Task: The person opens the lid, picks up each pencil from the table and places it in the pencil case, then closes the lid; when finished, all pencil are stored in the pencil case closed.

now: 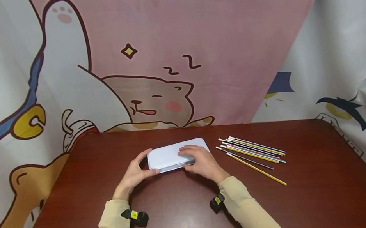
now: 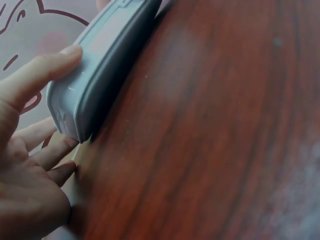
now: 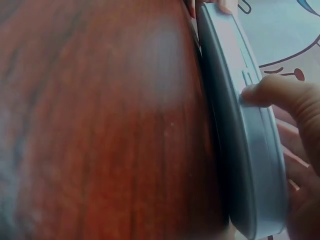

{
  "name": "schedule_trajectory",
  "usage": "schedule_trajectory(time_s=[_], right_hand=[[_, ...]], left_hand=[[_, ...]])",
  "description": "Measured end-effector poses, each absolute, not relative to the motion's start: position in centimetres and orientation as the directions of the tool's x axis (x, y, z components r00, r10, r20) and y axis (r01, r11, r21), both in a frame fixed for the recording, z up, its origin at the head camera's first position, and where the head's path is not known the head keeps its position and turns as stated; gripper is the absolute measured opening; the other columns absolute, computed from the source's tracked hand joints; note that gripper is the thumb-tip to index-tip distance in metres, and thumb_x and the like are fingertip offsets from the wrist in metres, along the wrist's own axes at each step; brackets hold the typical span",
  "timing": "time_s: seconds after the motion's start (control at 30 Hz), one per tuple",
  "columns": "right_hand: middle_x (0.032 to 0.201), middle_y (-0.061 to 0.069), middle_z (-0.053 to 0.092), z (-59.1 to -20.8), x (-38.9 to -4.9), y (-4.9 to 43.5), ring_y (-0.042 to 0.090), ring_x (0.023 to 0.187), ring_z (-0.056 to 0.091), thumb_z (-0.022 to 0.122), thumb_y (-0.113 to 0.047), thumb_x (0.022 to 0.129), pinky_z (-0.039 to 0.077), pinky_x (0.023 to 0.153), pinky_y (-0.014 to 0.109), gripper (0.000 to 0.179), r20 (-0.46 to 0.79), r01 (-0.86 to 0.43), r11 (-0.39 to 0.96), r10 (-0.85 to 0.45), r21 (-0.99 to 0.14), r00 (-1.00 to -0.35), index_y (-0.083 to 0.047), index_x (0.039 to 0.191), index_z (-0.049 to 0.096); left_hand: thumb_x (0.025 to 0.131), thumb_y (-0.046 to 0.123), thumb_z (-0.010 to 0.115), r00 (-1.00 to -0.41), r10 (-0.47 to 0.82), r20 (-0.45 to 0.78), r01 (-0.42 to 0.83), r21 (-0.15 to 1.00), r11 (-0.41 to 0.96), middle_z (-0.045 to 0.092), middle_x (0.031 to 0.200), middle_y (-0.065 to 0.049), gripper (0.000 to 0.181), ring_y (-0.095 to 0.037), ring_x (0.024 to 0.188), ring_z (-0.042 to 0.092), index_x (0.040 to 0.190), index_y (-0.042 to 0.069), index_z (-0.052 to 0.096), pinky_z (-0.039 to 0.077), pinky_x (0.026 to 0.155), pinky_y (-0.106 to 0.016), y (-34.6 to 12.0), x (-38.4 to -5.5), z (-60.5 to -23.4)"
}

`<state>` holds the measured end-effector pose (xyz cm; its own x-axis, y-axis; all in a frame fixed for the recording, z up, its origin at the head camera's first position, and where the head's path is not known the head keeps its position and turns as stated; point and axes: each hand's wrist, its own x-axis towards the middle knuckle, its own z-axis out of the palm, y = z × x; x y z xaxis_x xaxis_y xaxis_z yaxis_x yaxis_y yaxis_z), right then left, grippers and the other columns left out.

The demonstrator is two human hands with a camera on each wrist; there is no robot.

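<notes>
A pale pencil case point(image 1: 166, 156) with rounded corners lies on the table, its lid down. My left hand point(image 1: 134, 176) grips its left end, thumb at the front edge and fingers round the far side. In the left wrist view the left thumb point(image 2: 67, 60) presses against the case's side point(image 2: 95, 70). My right hand point(image 1: 204, 162) holds the right part, with fingers spread over the lid and the thumb on the front side. In the right wrist view that thumb point(image 3: 265, 94) sits right by a small catch point(image 3: 246, 77) on the case's front.
Several slim pencils point(image 1: 254, 152) in mixed colours lie in a loose bunch right of the case. One yellow pencil point(image 1: 259, 169) lies nearest the front. The dark wooden table point(image 1: 182, 224) meets a cartoon-printed curtain point(image 1: 229, 44) at its back and sides.
</notes>
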<state>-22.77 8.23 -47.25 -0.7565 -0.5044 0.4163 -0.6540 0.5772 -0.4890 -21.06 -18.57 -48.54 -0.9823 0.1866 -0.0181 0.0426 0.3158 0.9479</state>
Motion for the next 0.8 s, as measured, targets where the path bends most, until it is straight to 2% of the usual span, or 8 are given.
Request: schedule_trajectory(time_s=[0.27,0.43,0.53,0.67,0.8], right_hand=[[0.112,-0.006,0.069,-46.97,-22.77,8.06,0.014,0.105,0.063,0.079,-0.024,0.072,0.050,0.084,0.036,0.033,0.498,-0.692,0.603,-0.492,-0.397,-0.714,-0.020,0.105,0.075],[0.109,-0.007,0.070,-46.79,-22.76,7.89,0.013,0.100,0.064,0.077,-0.025,0.072,0.051,0.080,0.034,0.031,0.515,-0.694,0.613,-0.484,-0.378,-0.707,-0.020,0.102,0.076],[0.105,-0.007,0.071,-46.73,-22.81,7.71,0.013,0.097,0.065,0.075,-0.026,0.071,0.051,0.078,0.035,0.030,0.537,-0.697,0.625,-0.474,-0.353,-0.697,-0.020,0.100,0.076],[0.098,-0.007,0.073,-46.64,-22.89,7.53,0.014,0.091,0.067,0.074,-0.026,0.069,0.051,0.076,0.036,0.030,0.565,-0.704,0.629,-0.466,-0.329,-0.681,-0.020,0.098,0.077],[0.095,-0.006,0.073,-46.55,-22.97,7.37,0.013,0.088,0.068,0.074,-0.025,0.068,0.051,0.075,0.036,0.029,0.579,-0.710,0.632,-0.466,-0.312,-0.669,-0.019,0.097,0.077]], left_hand=[[0.078,0.013,0.080,-0.980,0.192,-0.050,0.004,0.962,0.272,0.032,0.149,-0.020,0.079,-0.036,0.137,0.024,0.146,0.007,0.040,0.011,0.111,-0.060,-19.05,-20.91,-48.54],[0.080,0.014,0.078,-0.977,0.198,-0.076,-0.017,0.957,0.288,0.029,0.150,-0.021,0.079,-0.036,0.138,0.018,0.147,0.009,0.037,-0.001,0.110,-0.062,-18.92,-20.66,-48.21],[0.080,0.011,0.077,-0.980,0.192,-0.056,-0.002,0.962,0.272,0.031,0.149,-0.022,0.078,-0.036,0.138,0.021,0.146,0.006,0.037,0.002,0.111,-0.060,-18.75,-20.60,-48.15],[0.079,0.007,0.075,-0.985,0.170,-0.028,0.014,0.970,0.242,0.037,0.146,-0.023,0.074,-0.036,0.131,0.033,0.144,0.002,0.040,0.019,0.110,-0.053,-18.52,-20.59,-48.13],[0.080,0.007,0.075,-0.989,0.149,-0.020,0.016,0.970,0.242,0.040,0.144,-0.022,0.071,-0.034,0.127,0.038,0.143,0.002,0.042,0.025,0.107,-0.048,-18.46,-20.73,-48.24]])
